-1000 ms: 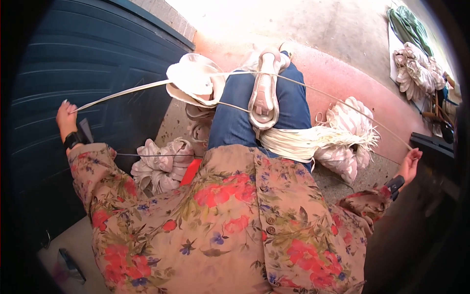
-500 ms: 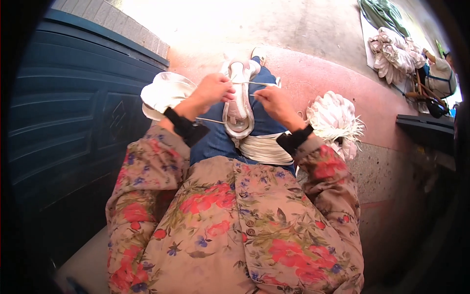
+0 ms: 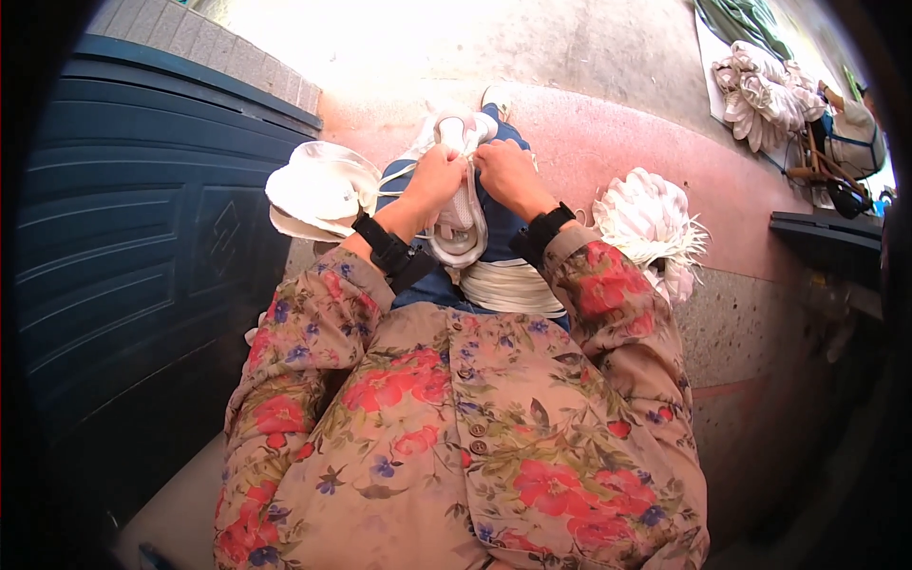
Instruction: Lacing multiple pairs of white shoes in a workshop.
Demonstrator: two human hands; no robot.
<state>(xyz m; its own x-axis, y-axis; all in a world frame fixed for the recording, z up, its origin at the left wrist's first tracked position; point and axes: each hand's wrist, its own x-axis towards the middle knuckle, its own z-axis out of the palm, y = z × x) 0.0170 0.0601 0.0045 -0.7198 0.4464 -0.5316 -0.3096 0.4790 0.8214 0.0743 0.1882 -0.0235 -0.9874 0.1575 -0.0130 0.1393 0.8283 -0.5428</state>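
From far I see a tan jacket (image 3: 418, 446) with red and blue flowers, blue trousers (image 3: 432, 289), a white-pink shoe (image 3: 458, 245), cream strings (image 3: 513, 289) and 2 black wristbands (image 3: 384, 251)

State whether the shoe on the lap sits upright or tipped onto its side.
Upright: the shoe lies with its foot opening facing up toward the camera.
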